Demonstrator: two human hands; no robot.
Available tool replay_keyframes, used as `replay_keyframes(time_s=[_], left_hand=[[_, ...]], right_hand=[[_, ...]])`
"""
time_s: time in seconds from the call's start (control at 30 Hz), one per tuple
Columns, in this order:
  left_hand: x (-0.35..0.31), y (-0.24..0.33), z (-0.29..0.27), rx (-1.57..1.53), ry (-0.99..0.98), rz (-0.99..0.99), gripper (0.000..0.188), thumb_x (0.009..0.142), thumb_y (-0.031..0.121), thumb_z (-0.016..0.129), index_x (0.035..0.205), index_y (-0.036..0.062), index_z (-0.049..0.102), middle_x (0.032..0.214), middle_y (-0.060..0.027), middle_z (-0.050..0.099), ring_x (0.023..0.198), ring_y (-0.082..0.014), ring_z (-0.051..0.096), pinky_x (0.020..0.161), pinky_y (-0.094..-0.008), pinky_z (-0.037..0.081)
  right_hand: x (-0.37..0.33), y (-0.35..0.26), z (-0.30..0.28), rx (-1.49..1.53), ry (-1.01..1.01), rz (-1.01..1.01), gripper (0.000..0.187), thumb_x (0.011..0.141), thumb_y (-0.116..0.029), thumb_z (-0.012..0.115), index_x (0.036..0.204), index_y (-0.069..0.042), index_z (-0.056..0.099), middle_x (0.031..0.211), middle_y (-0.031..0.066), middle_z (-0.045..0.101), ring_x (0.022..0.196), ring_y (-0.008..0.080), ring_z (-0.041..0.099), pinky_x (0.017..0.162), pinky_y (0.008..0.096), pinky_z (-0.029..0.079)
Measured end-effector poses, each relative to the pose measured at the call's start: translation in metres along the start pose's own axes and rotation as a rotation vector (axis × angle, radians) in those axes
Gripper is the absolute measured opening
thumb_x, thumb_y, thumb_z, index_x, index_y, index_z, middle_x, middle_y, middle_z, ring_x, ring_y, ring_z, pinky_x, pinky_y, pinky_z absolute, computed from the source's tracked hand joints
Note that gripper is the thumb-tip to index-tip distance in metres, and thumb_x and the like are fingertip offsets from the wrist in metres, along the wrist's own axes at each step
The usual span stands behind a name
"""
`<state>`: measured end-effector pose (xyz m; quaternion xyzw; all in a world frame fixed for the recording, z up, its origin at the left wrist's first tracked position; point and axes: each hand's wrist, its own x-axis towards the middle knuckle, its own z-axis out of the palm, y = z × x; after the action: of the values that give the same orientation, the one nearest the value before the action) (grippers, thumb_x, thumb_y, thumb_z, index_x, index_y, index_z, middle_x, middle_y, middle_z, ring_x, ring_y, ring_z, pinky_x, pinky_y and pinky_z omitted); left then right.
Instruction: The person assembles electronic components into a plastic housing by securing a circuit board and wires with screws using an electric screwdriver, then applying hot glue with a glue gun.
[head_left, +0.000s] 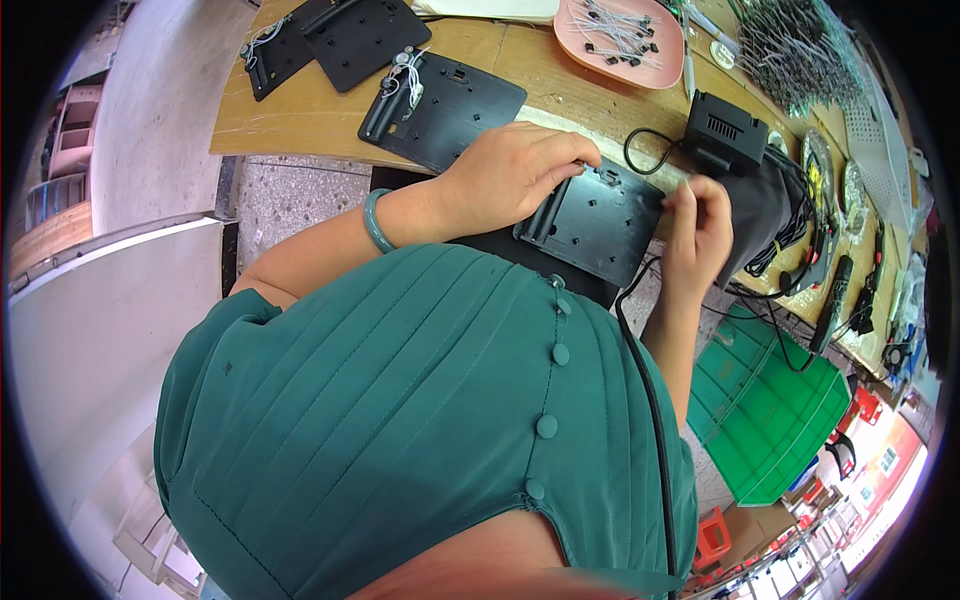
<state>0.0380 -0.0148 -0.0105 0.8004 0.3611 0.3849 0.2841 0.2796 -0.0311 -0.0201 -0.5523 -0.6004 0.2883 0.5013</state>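
Note:
A black plastic panel [600, 225] with small pegs and a ridge along its left side lies tilted at the table's near edge, over my lap. My left hand [510, 172], a green bangle on its wrist, pinches the panel's upper left corner between thumb and fingers. Beside the panel's upper right edge, my right hand [700, 228] is raised with thumb and fingertips pressed together. Whatever those right fingertips hold is too small to make out. Another black panel [465, 105] rests on the table to the left, with a coiled white cable [412, 85] on it.
More black panels [365, 45] lie at the far left. A pink tray [572, 55] holds short white wires with black ends. A black box-shaped device [727, 132] stands right, near bundled cables [790, 225] and a heap of wire leads [800, 50]. A green crate [765, 410] sits below right.

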Motion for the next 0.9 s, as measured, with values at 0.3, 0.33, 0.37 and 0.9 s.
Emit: replay_keyframes(time_s=[0.3,0.33,0.37,0.9], left_hand=[[0.003,0.0,-0.008,-0.522,0.05,-0.219,0.016,0.095,0.016,0.059,0.104,0.0023,0.057,0.094,-0.008,0.066,0.088,-0.0154,0.066,0.075,-0.0271,0.052],[0.004,0.001,-0.007,-0.64,0.074,-0.215,0.016,0.096,0.016,0.056,0.105,0.0027,0.056,0.094,-0.0076,0.065,0.088,-0.0143,0.065,0.073,-0.0266,0.052],[0.003,0.0,-0.013,-0.619,0.097,-0.211,0.016,0.096,0.016,0.056,0.105,0.0027,0.056,0.094,-0.0076,0.065,0.088,-0.0143,0.065,0.073,-0.0266,0.052],[-0.015,0.019,-0.082,-1.188,0.328,-0.649,0.028,0.098,0.028,0.053,0.109,0.0025,0.06,0.096,-0.0036,0.066,0.082,-0.0084,0.064,0.069,-0.0237,0.053]], right_hand=[[-0.035,-0.05,-0.014,-0.662,-0.657,-0.349,0.075,0.065,-0.018,0.08,0.134,-0.01,0.051,0.144,0.0153,0.042,0.136,0.0375,0.036,0.11,0.0502,0.03],[-0.038,-0.05,-0.016,-0.724,-0.673,-0.343,0.076,0.065,-0.017,0.079,0.135,-0.01,0.051,0.145,0.0154,0.041,0.137,0.0369,0.034,0.11,0.0504,0.03],[-0.035,-0.055,-0.015,-0.741,-0.677,-0.343,0.064,0.068,-0.01,0.073,0.13,-0.009,0.056,0.139,0.0154,0.049,0.135,0.0359,0.04,0.11,0.0488,0.032],[0.014,-0.089,0.052,-0.466,-0.273,-0.817,0.036,0.076,0.003,0.068,0.109,-0.012,0.071,0.121,0.0131,0.063,0.117,0.0347,0.058,0.096,0.0405,0.047]])
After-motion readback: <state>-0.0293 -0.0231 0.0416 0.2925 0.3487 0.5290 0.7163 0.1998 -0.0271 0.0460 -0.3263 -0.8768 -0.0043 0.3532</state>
